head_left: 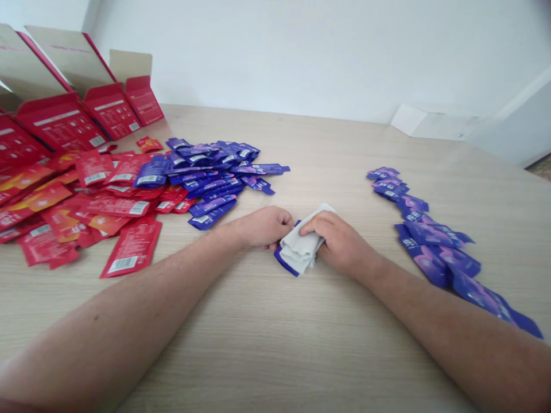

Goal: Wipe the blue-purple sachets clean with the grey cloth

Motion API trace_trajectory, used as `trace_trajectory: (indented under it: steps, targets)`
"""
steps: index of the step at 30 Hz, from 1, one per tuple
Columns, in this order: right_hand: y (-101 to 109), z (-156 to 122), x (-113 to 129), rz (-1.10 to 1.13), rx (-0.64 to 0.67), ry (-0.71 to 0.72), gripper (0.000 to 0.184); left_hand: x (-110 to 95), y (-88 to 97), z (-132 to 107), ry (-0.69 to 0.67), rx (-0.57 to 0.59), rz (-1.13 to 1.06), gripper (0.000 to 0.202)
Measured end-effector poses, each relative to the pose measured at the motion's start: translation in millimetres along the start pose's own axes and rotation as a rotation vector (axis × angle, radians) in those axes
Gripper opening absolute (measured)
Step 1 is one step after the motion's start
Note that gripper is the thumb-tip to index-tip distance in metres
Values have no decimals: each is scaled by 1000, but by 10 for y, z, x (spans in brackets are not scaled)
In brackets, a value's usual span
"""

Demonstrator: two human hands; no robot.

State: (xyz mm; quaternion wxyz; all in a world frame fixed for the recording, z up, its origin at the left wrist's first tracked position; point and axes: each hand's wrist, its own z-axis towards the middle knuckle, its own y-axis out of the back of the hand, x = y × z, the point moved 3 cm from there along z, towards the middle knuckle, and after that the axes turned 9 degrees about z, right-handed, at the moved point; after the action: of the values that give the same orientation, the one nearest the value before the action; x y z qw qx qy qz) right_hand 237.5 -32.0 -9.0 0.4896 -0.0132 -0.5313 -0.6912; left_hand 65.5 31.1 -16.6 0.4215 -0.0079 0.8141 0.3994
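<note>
While bunched around a folded white cloth (300,244), the left hand (262,228) and right hand (340,244) almost touching, knuckles up, no finger spread. Under the cloth, one purple sachet (285,263), only its lower edge and a corner showing. Work in hand, by judgement: wiping or rubbing that sachet, to go by the cloth folded over its face (a reading of the pose alone). Left hand: curled, fingertips tucked out of sight, seemingly pinching cloth and sachet edge together at the cloth's left side. Right hand: fingers pressed together, laid across the top of the cloth, bearing down. Called for next: a loosening of both hands before any freeing of the sachet, with most of it covered. Left forearm (129,298) and right forearm (447,321) angled inward from the lower corners of view, wrists low over the wooden tabletop (275,350). Up and left of the cloth, a loose heap of purple sachets (206,178); farther left of the cloth, a spill of red sachets (94,206), with open red cartons (64,123) behind them. Right of the cloth, a straggling line of purple sachets (434,246).
</note>
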Motion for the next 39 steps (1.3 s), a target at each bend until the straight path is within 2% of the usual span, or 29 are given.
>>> trace_trajectory:
  steps: [3, 6, 10, 13, 16, 18, 22, 26, 30, 33, 39]
  targets:
    - [164, -1, -176, 35, -212, -142, 28, -4, 52, -12, -1, -33, 75, 21]
    - [295, -20, -285, 67, -367, -276, 24, -65, 220, -71, -33, -175, 309, 21]
    - [364, -36, -323, 97, -448, -353, 24, -257, 419, -216, -70, -375, 696, 20]
    - [367, -34, -321, 113, -462, -358, 23, -403, 378, -303, -57, -447, 864, 23]
    - [359, -33, -324, 130, -466, -359, 24, -468, 216, -314, -82, -386, 870, 30]
    - [352, -38, -335, 145, -470, -364, 25, -440, 145, -291, -68, -336, 845, 39]
    - [329, -47, -363, 190, -464, -374, 27, -279, 185, -263, 128, -370, 868, 58]
    - [316, -44, -370, 190, -451, -364, 26, -203, 133, -255, 229, -292, 835, 74]
    - [313, -42, -369, 163, -437, -348, 27, -224, 22, -213, 247, -285, 787, 76]
    - [305, -42, -366, 170, -424, -346, 27, -197, 25, -149, 236, -265, 733, 76]
    - [293, -25, -327, 192, -413, -323, 27, -80, 134, -62, 127, -107, 545, 43]
